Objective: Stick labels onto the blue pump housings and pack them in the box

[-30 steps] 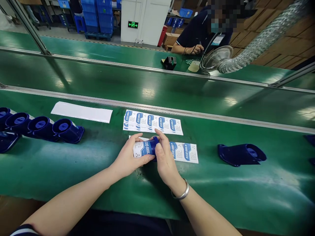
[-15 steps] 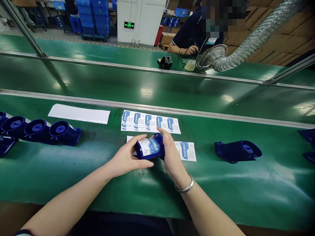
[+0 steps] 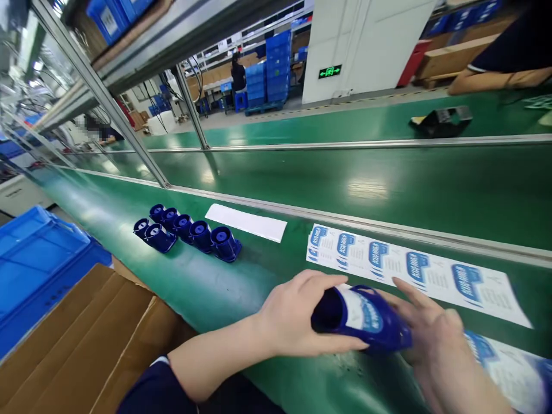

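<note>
My left hand (image 3: pixel 302 316) grips a dark blue plastic housing (image 3: pixel 388 330) around its round open end, thumb below and fingers above. A white and blue label (image 3: pixel 364 313) sits on the curved side of this housing. My right hand (image 3: pixel 440 339), smeared by motion, is beside the flanged end with its fingers stretched out and apart; whether it touches the housing is unclear. Behind both hands lies a sheet of labels (image 3: pixel 397 261). Another label sheet (image 3: pixel 509 362) is partly hidden by my right hand.
Several blue housings (image 3: pixel 200 236) stand in rows on the green bench to the left. A blank white strip (image 3: pixel 245 222) lies beside them. At lower left are an open cardboard box (image 3: pixel 81 328) and a blue crate (image 3: pixel 38 253). A metal post (image 3: pixel 116 115) rises at the bench's back edge.
The view has swung left, bringing the box and crate into sight. My left hand still holds the labelled housing, while my right hand has loosened and shifted away from its flanged end.
</note>
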`<action>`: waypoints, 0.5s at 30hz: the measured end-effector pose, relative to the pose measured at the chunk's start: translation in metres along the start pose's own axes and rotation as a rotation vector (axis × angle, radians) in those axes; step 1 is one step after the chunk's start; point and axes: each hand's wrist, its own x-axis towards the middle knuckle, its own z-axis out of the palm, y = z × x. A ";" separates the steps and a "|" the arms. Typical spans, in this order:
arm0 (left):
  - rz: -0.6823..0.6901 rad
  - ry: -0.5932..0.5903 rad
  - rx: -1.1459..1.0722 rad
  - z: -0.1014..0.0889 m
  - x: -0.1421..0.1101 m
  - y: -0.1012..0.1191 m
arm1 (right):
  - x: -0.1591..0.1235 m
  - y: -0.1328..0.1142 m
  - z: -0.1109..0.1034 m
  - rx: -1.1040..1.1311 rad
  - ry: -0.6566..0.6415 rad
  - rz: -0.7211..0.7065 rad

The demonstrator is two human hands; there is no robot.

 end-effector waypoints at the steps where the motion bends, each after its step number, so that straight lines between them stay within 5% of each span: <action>1: -0.029 -0.047 0.100 -0.016 -0.010 0.006 | 0.005 -0.001 -0.001 0.011 0.011 0.012; 4: -0.312 -0.186 0.442 -0.073 -0.047 0.015 | 0.014 -0.004 -0.002 0.012 0.020 -0.007; 7: -0.642 -0.167 0.736 -0.130 -0.082 -0.003 | 0.013 -0.005 -0.002 0.012 0.011 -0.015; 11: -0.808 0.100 0.907 -0.187 -0.107 -0.052 | 0.012 -0.001 -0.002 0.028 -0.060 0.005; 15: -0.774 0.343 0.988 -0.215 -0.111 -0.093 | 0.016 0.006 -0.005 0.000 -0.057 -0.024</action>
